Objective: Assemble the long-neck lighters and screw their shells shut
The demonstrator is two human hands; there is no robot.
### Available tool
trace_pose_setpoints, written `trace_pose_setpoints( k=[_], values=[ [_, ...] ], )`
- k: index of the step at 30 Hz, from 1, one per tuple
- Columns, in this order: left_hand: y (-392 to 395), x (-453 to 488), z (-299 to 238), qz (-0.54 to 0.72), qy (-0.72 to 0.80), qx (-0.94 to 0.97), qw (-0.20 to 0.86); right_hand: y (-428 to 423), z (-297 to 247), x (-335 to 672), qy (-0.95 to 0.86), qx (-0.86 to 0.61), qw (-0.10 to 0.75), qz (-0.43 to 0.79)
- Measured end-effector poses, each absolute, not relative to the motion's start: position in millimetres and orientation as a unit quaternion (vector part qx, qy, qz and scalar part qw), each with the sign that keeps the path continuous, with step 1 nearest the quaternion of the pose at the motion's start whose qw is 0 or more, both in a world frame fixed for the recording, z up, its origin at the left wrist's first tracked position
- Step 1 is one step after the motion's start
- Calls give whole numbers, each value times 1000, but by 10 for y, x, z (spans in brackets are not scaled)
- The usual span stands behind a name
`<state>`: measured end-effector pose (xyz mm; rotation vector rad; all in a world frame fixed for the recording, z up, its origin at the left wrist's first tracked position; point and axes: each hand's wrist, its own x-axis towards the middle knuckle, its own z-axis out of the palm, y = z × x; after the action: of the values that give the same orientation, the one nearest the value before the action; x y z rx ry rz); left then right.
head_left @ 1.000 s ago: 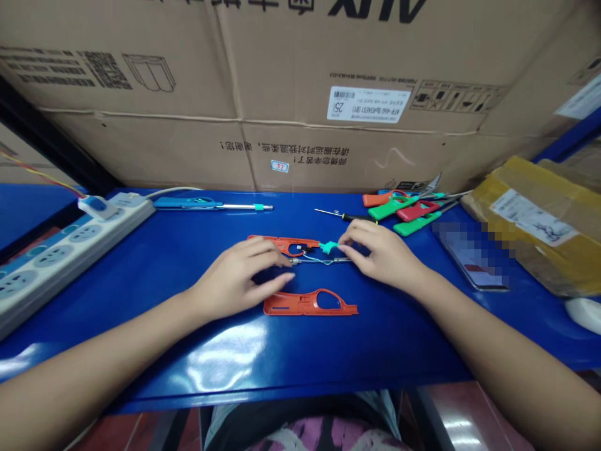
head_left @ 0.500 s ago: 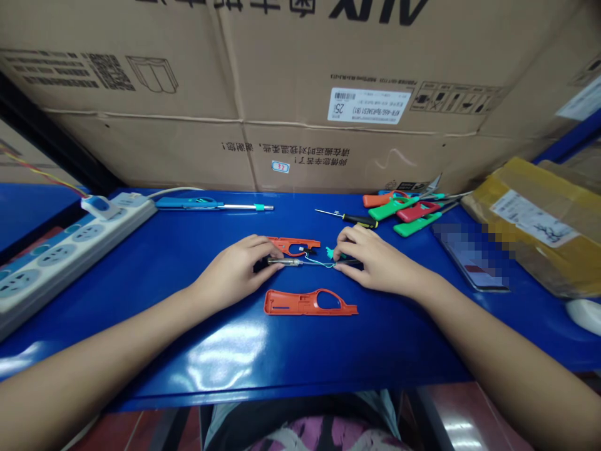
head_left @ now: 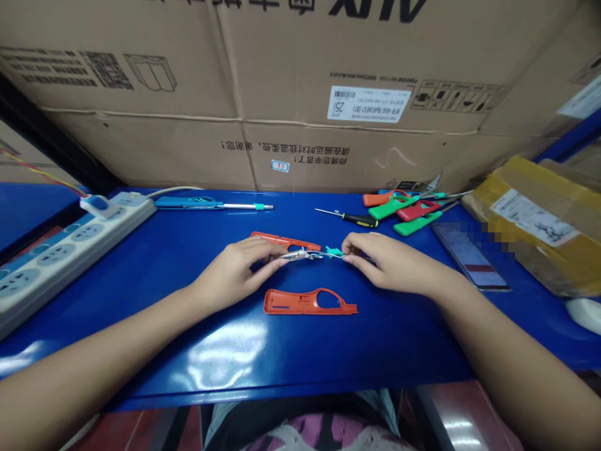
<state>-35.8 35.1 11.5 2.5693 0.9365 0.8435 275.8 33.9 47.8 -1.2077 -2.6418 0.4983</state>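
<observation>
My left hand [head_left: 244, 266] is closed in a pinch on a small clear lighter fuel tank [head_left: 295, 254] with a metal fitting at its right end. Thin pale wires [head_left: 323, 254] stretch from there towards my right hand [head_left: 375, 258], whose thumb and forefinger pinch the far end; most of what it grips is hidden. Beside those fingertips is a small green plastic part [head_left: 333, 252]. An orange lighter handle half [head_left: 300, 240] lies just behind the tank, partly covered by my left fingers. Nearer to me, the other orange handle half [head_left: 291, 302] rests with its inner side up.
Behind my hands lie a black-and-yellow screwdriver [head_left: 359, 220], a blue lighter [head_left: 188, 203] and several coloured lighters [head_left: 417, 213]. A white power strip [head_left: 56, 255] runs along the left. On the right are a phone [head_left: 472, 257] and a taped parcel [head_left: 539, 225]. A large carton [head_left: 282, 88] stands behind.
The fuel tank has risen slightly and tilted, its right end turning up. My right hand has shifted a little to the right. The rear orange handle half shows further left.
</observation>
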Motion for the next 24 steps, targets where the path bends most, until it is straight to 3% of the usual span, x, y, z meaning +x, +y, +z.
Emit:
trace_pose_setpoints(
  k=[6,15,24],
  values=[
    [343,-331,157,299,233,915,140,324,441,2772,-908,-368,50,195],
    [232,-276,188,367,107,919,97,169,317,2413,-894,-277,260,238],
    [184,-213,161,366,106,916,126,146,203,2300,-881,-258,259,299]
  ],
)
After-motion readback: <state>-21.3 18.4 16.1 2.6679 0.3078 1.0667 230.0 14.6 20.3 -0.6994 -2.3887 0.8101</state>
